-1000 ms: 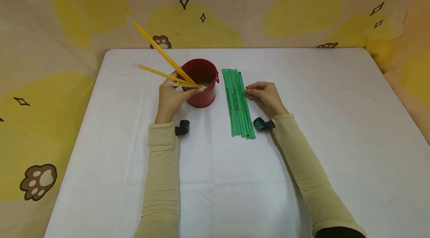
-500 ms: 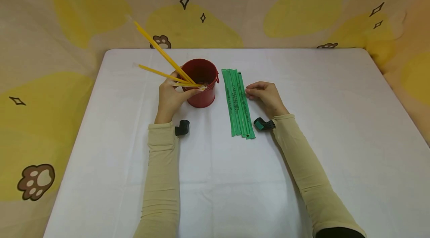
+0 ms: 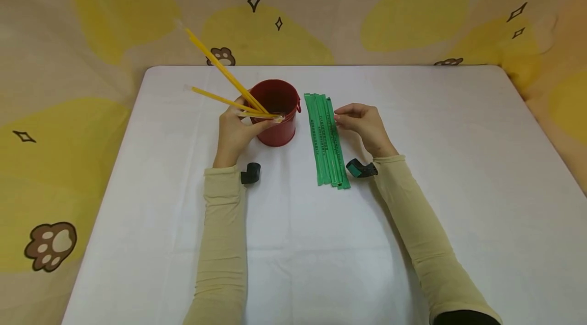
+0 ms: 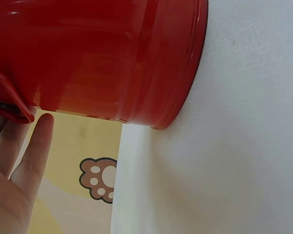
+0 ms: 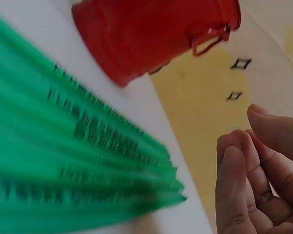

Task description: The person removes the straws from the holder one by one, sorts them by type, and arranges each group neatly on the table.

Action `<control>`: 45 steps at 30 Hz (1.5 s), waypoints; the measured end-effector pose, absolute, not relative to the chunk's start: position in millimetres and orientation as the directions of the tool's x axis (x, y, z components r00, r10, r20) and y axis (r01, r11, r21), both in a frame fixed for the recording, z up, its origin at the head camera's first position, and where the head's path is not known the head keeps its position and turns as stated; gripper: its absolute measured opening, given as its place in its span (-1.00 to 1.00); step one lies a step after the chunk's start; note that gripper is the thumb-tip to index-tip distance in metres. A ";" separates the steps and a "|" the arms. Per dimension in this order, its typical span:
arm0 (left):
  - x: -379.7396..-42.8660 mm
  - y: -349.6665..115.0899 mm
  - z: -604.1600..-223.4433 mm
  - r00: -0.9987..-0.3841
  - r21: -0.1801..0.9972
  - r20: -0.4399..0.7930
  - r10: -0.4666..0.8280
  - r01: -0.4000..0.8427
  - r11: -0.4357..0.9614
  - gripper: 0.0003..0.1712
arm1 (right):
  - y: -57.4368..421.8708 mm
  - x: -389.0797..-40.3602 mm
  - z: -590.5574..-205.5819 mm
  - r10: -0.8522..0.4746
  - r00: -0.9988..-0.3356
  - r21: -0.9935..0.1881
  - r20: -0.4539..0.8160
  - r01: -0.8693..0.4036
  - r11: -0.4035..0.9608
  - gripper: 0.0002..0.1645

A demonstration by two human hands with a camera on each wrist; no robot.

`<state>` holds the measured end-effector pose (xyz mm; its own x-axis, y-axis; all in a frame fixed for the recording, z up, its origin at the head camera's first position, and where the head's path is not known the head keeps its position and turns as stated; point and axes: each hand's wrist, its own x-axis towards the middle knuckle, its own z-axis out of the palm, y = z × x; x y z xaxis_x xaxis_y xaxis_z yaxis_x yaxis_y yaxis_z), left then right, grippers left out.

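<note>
My left hand [image 3: 236,131] grips the red metal bucket [image 3: 276,134] at its near left rim, thumb in front and fingers behind. In the left wrist view, the fingers [image 4: 36,151] lie along the far side of the bucket. Several yellow straws [image 3: 213,60] in clear wrappers lean left over the rim between thumb and fingers; their lower ends are hard to make out. My right hand [image 3: 367,124] is beside several long, thin green printed packets [image 3: 325,141] laid side by side. Its fingers [image 5: 232,190] are loosely bent with nothing between them and the thumb.
A white cloth-covered table [image 3: 293,243] lies under everything. Behind it hangs a patterned yellow and beige backdrop [image 3: 348,9]. A dark wrist camera [image 3: 361,168] sits by the right cuff, and another wrist camera [image 3: 250,173] by the left.
My right hand has lifted slightly beside the green packets, and its fingers have shifted a little. The left hand, bucket and straws hold still; the head view has shifted slightly.
</note>
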<state>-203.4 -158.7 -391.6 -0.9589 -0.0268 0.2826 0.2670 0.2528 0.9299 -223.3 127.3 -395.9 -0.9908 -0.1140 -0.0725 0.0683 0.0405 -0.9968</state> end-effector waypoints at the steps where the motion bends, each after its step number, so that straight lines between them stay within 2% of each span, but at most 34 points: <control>1: -203.4 -158.4 -391.5 -0.959 0.930 0.284 -0.026 0.268 0.253 -0.28 | 124.6 -222.3 -392.7 -0.124 -0.991 -0.998 -0.053 0.049 0.036 -0.81; 6: -203.2 -157.6 -391.3 -0.963 0.932 0.269 -0.030 0.252 0.261 -0.27 | 105.5 -217.5 -376.7 -0.194 -0.980 -0.998 0.034 -0.044 0.044 -0.80; 15: -204.4 -156.2 -391.3 -0.955 0.920 0.296 -0.023 0.279 0.276 -0.26 | 68.4 -208.7 -352.0 -0.279 -0.951 -0.991 0.132 -0.137 0.000 -0.80; 23: -205.0 -155.8 -392.7 -0.950 0.915 0.313 -0.013 0.298 0.272 -0.32 | 48.1 -204.4 -347.8 -0.355 -0.897 -0.960 0.261 -0.281 0.005 -0.73; 29: -203.3 -156.6 -392.2 -0.956 0.921 0.293 -0.021 0.276 0.275 -0.31 | 41.0 -204.3 -352.5 -0.431 -0.814 -0.888 0.389 -0.455 0.058 -0.70; 39: -202.1 -160.4 -392.1 -0.955 0.921 0.295 -0.020 0.278 0.273 -0.34 | 30.4 -205.5 -359.8 -0.388 -0.698 -0.718 0.602 -0.686 0.120 -0.78; 45: -193.0 -156.5 -376.8 -0.949 0.919 0.314 -0.018 0.299 0.256 -0.37 | 29.3 -203.0 -359.9 -0.354 -0.698 -0.689 0.622 -0.703 0.176 -0.85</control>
